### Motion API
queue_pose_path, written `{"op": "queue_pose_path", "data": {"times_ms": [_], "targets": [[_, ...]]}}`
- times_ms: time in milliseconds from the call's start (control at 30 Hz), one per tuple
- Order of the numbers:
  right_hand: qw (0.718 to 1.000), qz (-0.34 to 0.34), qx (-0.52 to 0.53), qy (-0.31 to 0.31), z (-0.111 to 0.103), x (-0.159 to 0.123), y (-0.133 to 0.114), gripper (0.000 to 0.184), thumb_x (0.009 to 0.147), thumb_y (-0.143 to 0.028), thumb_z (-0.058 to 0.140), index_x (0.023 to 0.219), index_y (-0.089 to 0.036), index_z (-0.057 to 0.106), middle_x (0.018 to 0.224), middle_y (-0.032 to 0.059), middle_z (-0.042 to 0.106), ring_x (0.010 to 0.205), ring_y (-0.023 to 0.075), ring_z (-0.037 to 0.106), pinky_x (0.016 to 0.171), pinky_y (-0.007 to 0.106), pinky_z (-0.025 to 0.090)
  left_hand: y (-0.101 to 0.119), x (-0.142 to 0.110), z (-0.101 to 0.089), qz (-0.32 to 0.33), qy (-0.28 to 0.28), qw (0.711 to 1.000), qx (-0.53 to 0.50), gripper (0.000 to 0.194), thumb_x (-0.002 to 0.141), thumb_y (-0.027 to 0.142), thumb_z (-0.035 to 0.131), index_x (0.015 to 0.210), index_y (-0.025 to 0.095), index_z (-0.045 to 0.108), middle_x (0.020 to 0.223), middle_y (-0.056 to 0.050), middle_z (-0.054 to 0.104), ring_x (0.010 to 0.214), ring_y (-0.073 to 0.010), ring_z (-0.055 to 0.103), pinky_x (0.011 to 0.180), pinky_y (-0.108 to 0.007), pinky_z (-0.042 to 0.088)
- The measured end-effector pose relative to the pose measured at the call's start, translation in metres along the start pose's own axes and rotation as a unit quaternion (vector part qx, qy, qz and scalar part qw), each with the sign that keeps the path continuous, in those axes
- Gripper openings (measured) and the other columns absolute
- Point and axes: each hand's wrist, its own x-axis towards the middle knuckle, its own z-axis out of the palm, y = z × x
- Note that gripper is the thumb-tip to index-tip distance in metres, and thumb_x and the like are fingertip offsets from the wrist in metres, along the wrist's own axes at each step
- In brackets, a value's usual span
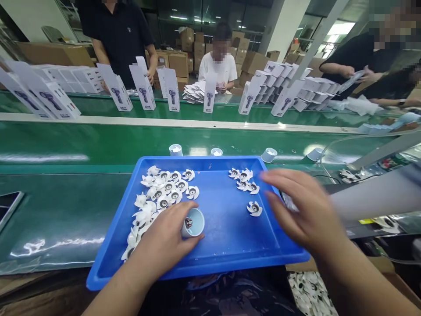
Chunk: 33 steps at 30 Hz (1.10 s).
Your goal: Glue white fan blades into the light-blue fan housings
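Observation:
My left hand (167,237) is closed around a light blue plastic cup-shaped housing (198,223), its mouth facing up and toward me. A small metal part (188,223), which looks like a motor, shows inside it. Below both hands lies a blue tray (226,245). White fan impellers (175,195) crowd its left side, and a smaller group of impellers (243,174) sits at the upper right. One single impeller (254,209) lies apart below that group. Over the tray's right rim, my right hand (299,204) is slightly blurred, thumb and fingers apart, with nothing visible between them.
Beyond the tray, several light blue housings (269,154) stand on the green conveyor (82,142). White printed boxes (209,94) line its far side, with people (219,66) behind them. A phone-like device (9,206) lies left. A box of white parts (311,292) sits low right.

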Motion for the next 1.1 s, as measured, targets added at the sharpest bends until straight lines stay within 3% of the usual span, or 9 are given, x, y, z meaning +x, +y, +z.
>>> {"op": "queue_pose_path", "data": {"times_ms": [133, 267, 400, 533, 633, 733, 867, 1000, 1100], "targets": [[0.958, 0.167, -0.123, -0.2, 0.048, 0.047, -0.007, 0.026, 0.101, -0.032, 0.053, 0.114, -0.011, 0.062, 0.109, 0.0099, 0.063, 0.1, 0.0211, 0.063, 0.089, 0.042, 0.055, 0.0, -0.003, 0.0, 0.025, 0.016, 0.999, 0.021, 0.05, 0.075, 0.022, 0.072, 0.123, 0.019, 0.056, 0.122, -0.011, 0.068, 0.113, -0.03, 0.064, 0.099, -0.051, 0.052], [0.924, 0.192, -0.169, -0.283, 0.067, 0.074, -0.001, 0.028, 0.099, -0.037, 0.057, 0.111, -0.012, 0.062, 0.108, 0.0085, 0.063, 0.097, 0.0192, 0.063, 0.086, 0.039, 0.056, 0.003, -0.006, -0.001, 0.056, 0.028, 0.997, 0.035, 0.052, 0.072, 0.018, 0.076, 0.12, 0.018, 0.057, 0.118, -0.012, 0.07, 0.109, -0.0301, 0.066, 0.096, -0.049, 0.054], [0.926, 0.142, -0.182, -0.298, 0.066, 0.068, -0.025, 0.031, 0.098, -0.031, 0.06, 0.122, -0.013, 0.057, 0.117, 0.0098, 0.059, 0.1, 0.0201, 0.062, 0.087, 0.039, 0.056, 0.006, -0.009, -0.002, 0.076, 0.045, 0.995, 0.039, 0.055, 0.068, 0.017, 0.079, 0.119, 0.017, 0.058, 0.115, -0.012, 0.071, 0.106, -0.0309, 0.068, 0.093, -0.05, 0.056], [0.927, 0.062, -0.173, -0.327, 0.06, 0.037, -0.066, 0.044, 0.101, -0.017, 0.05, 0.144, -0.019, 0.041, 0.121, 0.01, 0.057, 0.1, 0.0212, 0.063, 0.086, 0.04, 0.057, 0.006, -0.011, -0.001, 0.084, 0.047, 0.995, 0.025, 0.057, 0.067, 0.018, 0.081, 0.119, 0.018, 0.058, 0.115, -0.012, 0.071, 0.107, -0.0319, 0.067, 0.092, -0.051, 0.056], [0.915, -0.004, -0.132, -0.381, 0.05, 0.015, -0.085, 0.054, 0.098, -0.007, 0.046, 0.148, -0.028, 0.038, 0.121, 0.0079, 0.058, 0.102, 0.023, 0.064, 0.088, 0.039, 0.055, 0.004, -0.011, 0.0, 0.065, 0.05, 0.997, 0.011, 0.056, 0.068, 0.018, 0.08, 0.12, 0.018, 0.059, 0.116, -0.011, 0.07, 0.108, -0.0312, 0.066, 0.095, -0.051, 0.055], [0.908, -0.018, -0.103, -0.405, 0.043, 0.005, -0.092, 0.052, 0.095, -0.004, 0.047, 0.141, -0.027, 0.047, 0.123, 0.0086, 0.058, 0.107, 0.025, 0.062, 0.09, 0.038, 0.054, 0.0, -0.01, -0.001, 0.031, 0.079, 0.996, 0.0, 0.054, 0.072, 0.019, 0.078, 0.122, 0.017, 0.058, 0.12, -0.011, 0.069, 0.111, -0.0306, 0.064, 0.098, -0.051, 0.052], [0.914, -0.005, -0.095, -0.394, 0.051, 0.008, -0.099, 0.024, 0.096, -0.01, 0.049, 0.115, -0.016, 0.063, 0.11, 0.0091, 0.061, 0.098, 0.0239, 0.063, 0.085, 0.04, 0.055, -0.005, -0.006, -0.006, 0.012, 0.107, 0.994, -0.023, 0.053, 0.074, 0.019, 0.077, 0.123, 0.019, 0.057, 0.122, -0.01, 0.068, 0.114, -0.0291, 0.063, 0.099, -0.048, 0.052], [0.924, 0.018, -0.077, -0.374, 0.059, 0.012, -0.106, 0.018, 0.094, -0.009, 0.052, 0.107, -0.011, 0.065, 0.102, 0.0102, 0.063, 0.093, 0.024, 0.064, 0.082, 0.043, 0.054, -0.006, -0.006, -0.011, 0.043, 0.121, 0.991, -0.044, 0.05, 0.078, 0.022, 0.073, 0.124, 0.023, 0.055, 0.124, -0.007, 0.067, 0.116, -0.0266, 0.061, 0.102, -0.046, 0.05], [0.938, 0.037, -0.023, -0.344, 0.045, 0.01, -0.105, 0.016, 0.089, -0.01, 0.058, 0.104, -0.01, 0.066, 0.099, 0.0127, 0.064, 0.09, 0.0272, 0.065, 0.081, 0.044, 0.054, -0.004, -0.01, -0.011, 0.071, 0.117, 0.989, -0.056, 0.054, 0.079, 0.02, 0.068, 0.13, 0.024, 0.049, 0.128, -0.007, 0.064, 0.119, -0.0246, 0.06, 0.103, -0.044, 0.049]]}}
